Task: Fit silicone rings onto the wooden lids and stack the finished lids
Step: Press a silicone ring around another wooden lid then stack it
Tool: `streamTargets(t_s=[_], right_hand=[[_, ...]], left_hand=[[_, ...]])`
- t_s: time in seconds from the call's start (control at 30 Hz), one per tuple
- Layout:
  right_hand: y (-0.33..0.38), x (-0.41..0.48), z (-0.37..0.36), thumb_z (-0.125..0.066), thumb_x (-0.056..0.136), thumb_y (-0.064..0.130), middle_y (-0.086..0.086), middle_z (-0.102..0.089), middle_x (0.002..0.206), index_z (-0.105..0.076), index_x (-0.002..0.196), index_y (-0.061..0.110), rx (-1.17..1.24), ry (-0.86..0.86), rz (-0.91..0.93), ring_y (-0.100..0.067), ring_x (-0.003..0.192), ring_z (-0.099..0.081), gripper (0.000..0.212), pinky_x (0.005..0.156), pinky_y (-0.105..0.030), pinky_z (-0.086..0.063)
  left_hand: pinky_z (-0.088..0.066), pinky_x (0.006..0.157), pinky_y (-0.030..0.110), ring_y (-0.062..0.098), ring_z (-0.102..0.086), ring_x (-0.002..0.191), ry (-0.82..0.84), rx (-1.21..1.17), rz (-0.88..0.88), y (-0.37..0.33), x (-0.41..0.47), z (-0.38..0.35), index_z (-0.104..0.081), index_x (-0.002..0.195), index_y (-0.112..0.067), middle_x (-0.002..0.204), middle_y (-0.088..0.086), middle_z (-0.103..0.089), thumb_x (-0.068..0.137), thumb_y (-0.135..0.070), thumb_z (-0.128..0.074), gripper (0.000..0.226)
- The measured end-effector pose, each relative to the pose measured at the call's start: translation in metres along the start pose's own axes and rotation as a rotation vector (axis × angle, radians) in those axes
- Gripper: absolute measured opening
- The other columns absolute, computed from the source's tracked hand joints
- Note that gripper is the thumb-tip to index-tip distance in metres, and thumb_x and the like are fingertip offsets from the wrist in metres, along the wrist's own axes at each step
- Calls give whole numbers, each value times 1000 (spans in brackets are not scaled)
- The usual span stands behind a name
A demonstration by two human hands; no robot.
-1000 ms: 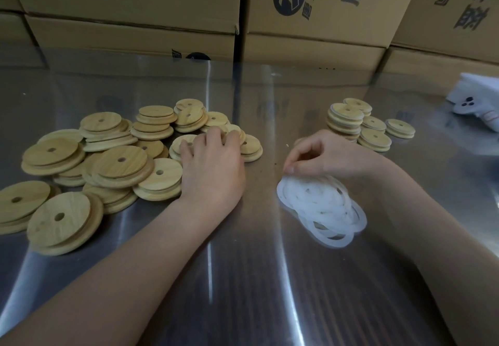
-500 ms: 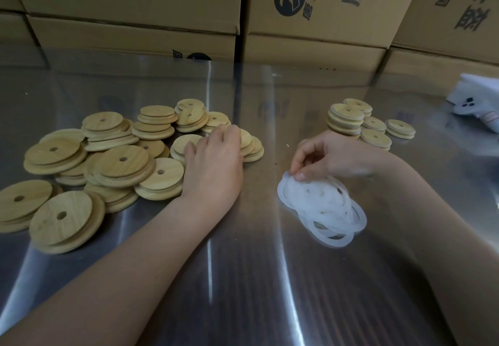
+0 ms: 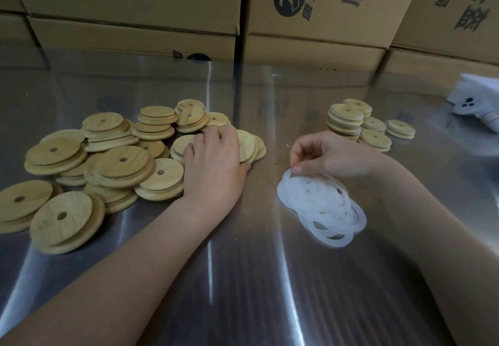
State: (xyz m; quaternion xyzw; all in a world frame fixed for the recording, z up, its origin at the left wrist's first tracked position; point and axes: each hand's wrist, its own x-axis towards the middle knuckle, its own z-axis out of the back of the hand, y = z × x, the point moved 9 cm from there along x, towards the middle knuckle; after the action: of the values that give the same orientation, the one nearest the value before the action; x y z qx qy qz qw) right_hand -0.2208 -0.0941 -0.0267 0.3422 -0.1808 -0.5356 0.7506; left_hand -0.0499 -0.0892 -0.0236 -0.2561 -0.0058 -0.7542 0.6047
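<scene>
Right hand (image 3: 324,156) has lifted off the silicone rings (image 3: 321,205) and now pinches the top ring (image 3: 286,181) by its edge. Left hand (image 3: 216,167), well apart, has curled round a wooden lid (image 3: 247,144) at the loose heap's (image 3: 121,162) edge. Both parts gripped, so fitting looks next; finished stack (image 3: 345,118) sits beyond.

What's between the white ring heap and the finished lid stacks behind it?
Head view: only the right hand, pinching the top ring at the edge of the ring heap, with the finished lid stacks just beyond its knuckles.
</scene>
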Motion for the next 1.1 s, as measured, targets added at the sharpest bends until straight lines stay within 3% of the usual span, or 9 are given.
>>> streamTargets(t_s=[0.17, 0.37, 0.5, 0.73, 1.1], right_hand=[[0, 0, -1, -70, 88, 8, 13, -66, 72, -66, 83, 15, 14, 2, 10, -1, 70, -62, 9, 63, -14, -48], [-1, 0, 0, -68, 89, 7, 8, -67, 76, -65, 83, 15, 44, 2, 19, -5, 73, -63, 10, 67, -17, -49], [-3, 0, 3, -65, 90, 3, 8, -67, 76, -63, 85, 13, 98, -8, 27, -6, 75, -62, 11, 69, -18, -49], [-3, 0, 4, -63, 91, 3, 10, -67, 76, -63, 85, 13, 101, 1, 27, -6, 76, -63, 12, 69, -18, -50], [-3, 0, 3, -62, 92, 0, 8, -66, 74, -61, 85, 12, 123, -7, 14, -5, 72, -61, 14, 66, -16, -48]], left_hand=[[-44, 93, 44, 33, -50, 109, -4, -49, -9, 2, 1, 3, -40, 135, -11, 126, 12, -39, 81, -35, -77, 69], [-43, 97, 43, 28, -46, 114, -10, -199, -107, -7, 1, 3, -47, 132, -9, 127, 9, -38, 74, -36, -81, 73], [-40, 96, 38, 20, -48, 112, 100, -317, -227, -25, -4, -6, -46, 122, -17, 119, -1, -53, 72, -47, -77, 66], [-34, 88, 31, 16, -43, 106, 291, -360, -273, -30, -9, -23, -40, 116, -26, 114, -9, -50, 77, -55, -68, 56], [-27, 78, 32, 13, -34, 82, 157, -266, -195, -21, -5, -11, -39, 111, -25, 98, -13, -46, 76, -63, -65, 58]])
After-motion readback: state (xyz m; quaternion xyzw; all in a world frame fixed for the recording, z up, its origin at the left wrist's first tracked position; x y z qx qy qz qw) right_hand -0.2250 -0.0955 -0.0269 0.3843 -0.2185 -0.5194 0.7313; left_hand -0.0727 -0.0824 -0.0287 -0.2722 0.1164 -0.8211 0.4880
